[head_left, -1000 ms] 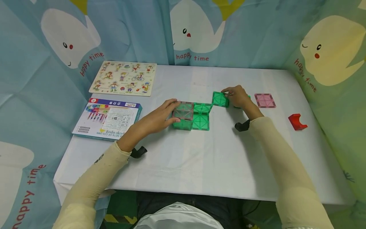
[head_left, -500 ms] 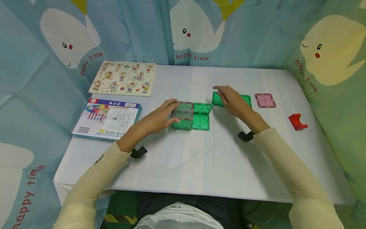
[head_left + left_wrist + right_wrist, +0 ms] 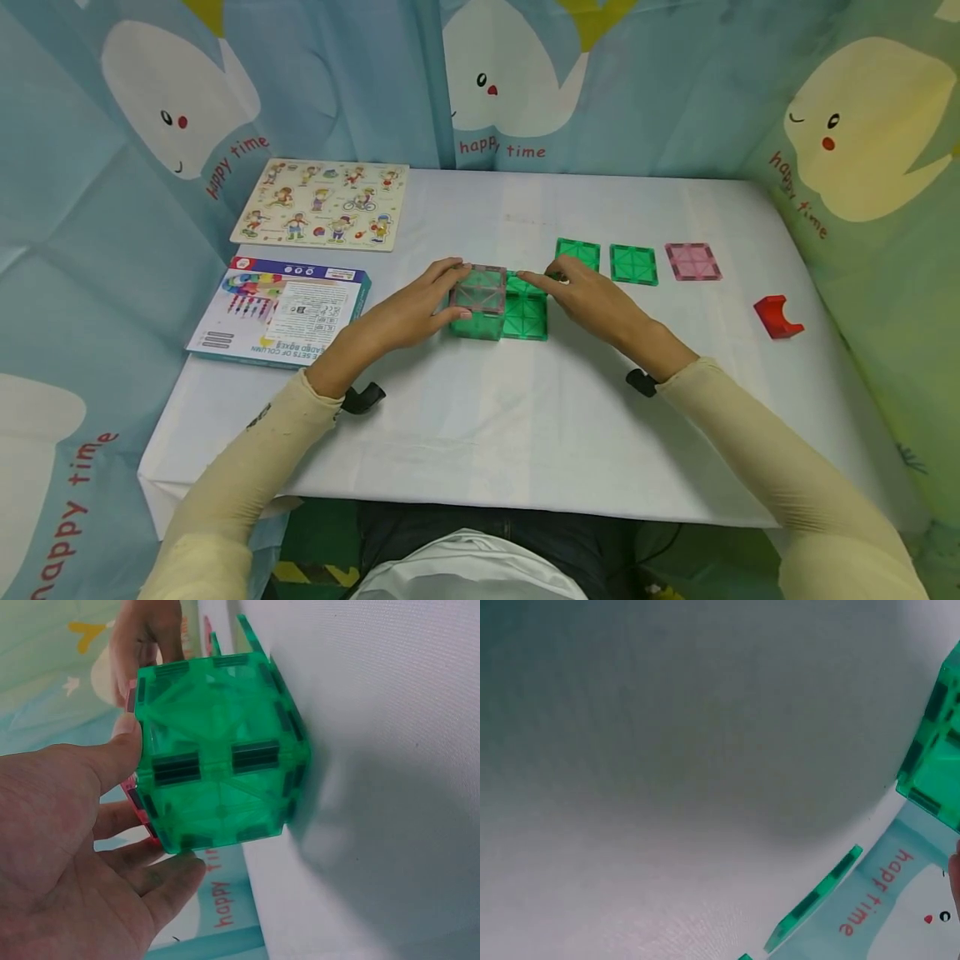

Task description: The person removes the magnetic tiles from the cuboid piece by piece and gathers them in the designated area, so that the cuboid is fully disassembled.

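My left hand (image 3: pixel 423 308) grips a cube of translucent magnetic tiles (image 3: pixel 217 757), green on its sides with a pink tile (image 3: pixel 480 289) on top. In the left wrist view the thumb lies along one edge of the cube and the fingers along the opposite edge. Joined to the cube's right side are more green tiles: one flat on the table (image 3: pixel 525 319) and one raised behind it (image 3: pixel 513 286). My right hand (image 3: pixel 600 308) reaches in from the right, index finger extended, its fingertip right at the raised tile's top edge. Little of this hand shows in the right wrist view.
Two loose green tiles (image 3: pixel 633 264) and a pink tile (image 3: pixel 693 262) lie in a row at the back right. Nearby is a red curved block (image 3: pixel 777 317). At left are a picture puzzle board (image 3: pixel 322 204) and a flat box (image 3: pixel 277 312). Printed curtains (image 3: pixel 360 83) surround the table.
My right hand has left the loose green tile and moved left and nearer, over to the tiles beside the cube. My left hand keeps its hold in the same place.
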Tool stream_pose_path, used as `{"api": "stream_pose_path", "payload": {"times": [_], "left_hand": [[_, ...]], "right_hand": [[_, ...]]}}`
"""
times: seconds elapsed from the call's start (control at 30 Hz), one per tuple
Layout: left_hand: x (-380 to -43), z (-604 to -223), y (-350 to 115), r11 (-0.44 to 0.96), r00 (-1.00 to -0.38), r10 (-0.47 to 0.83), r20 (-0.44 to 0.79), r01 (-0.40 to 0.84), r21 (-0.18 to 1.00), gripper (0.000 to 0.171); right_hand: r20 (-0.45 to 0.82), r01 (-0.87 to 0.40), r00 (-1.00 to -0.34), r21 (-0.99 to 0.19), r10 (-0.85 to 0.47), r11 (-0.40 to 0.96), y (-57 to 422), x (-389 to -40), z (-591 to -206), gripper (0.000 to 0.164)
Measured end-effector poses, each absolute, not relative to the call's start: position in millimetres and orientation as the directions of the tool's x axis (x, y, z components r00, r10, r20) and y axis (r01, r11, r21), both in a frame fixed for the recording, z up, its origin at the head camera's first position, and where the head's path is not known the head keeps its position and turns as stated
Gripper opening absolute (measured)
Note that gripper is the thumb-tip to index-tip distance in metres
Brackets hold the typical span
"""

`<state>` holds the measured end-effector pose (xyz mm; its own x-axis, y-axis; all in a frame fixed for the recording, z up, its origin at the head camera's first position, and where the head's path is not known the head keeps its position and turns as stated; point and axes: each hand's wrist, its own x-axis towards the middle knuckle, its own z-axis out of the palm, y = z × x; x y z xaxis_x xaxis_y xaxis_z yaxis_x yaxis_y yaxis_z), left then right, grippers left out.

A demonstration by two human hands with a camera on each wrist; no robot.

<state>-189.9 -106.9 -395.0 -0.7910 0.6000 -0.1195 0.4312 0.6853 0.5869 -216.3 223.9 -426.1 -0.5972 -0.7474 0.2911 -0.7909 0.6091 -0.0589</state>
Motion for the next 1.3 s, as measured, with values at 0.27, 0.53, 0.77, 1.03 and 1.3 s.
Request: {"api": "stream_pose_path", "payload": {"times": [0.27, 0.53, 0.77, 1.03, 1.3], "left_hand": [[-190, -393, -106, 0.684, -0.791, 0.6, -0.121, 0.428, 0.591, 0.076], [-190, -393, -105, 0.683, -0.79, 0.601, -0.123, 0.428, 0.592, 0.075], [-190, -394, -106, 0.682, -0.79, 0.602, -0.118, 0.432, 0.59, 0.075], [-189, -394, -106, 0.687, -0.79, 0.601, -0.121, 0.434, 0.582, 0.075], [-190, -395, -106, 0.685, -0.789, 0.603, -0.117, 0.436, 0.584, 0.075]], "right_hand": [[0.295, -0.811, -0.565, -0.027, -0.771, 0.584, 221, -213, -428, 0.077], [0.351, -0.767, -0.615, -0.06, -0.706, 0.639, 226, -212, -423, 0.065], [0.416, -0.653, -0.749, -0.33, -0.516, 0.682, 253, -219, -408, 0.05], [0.134, -0.375, -0.919, -0.581, -0.37, 0.722, 290, -226, -384, 0.036], [-0.22, -0.147, -0.874, -0.73, -0.433, 0.667, 309, -231, -403, 0.038]]}}
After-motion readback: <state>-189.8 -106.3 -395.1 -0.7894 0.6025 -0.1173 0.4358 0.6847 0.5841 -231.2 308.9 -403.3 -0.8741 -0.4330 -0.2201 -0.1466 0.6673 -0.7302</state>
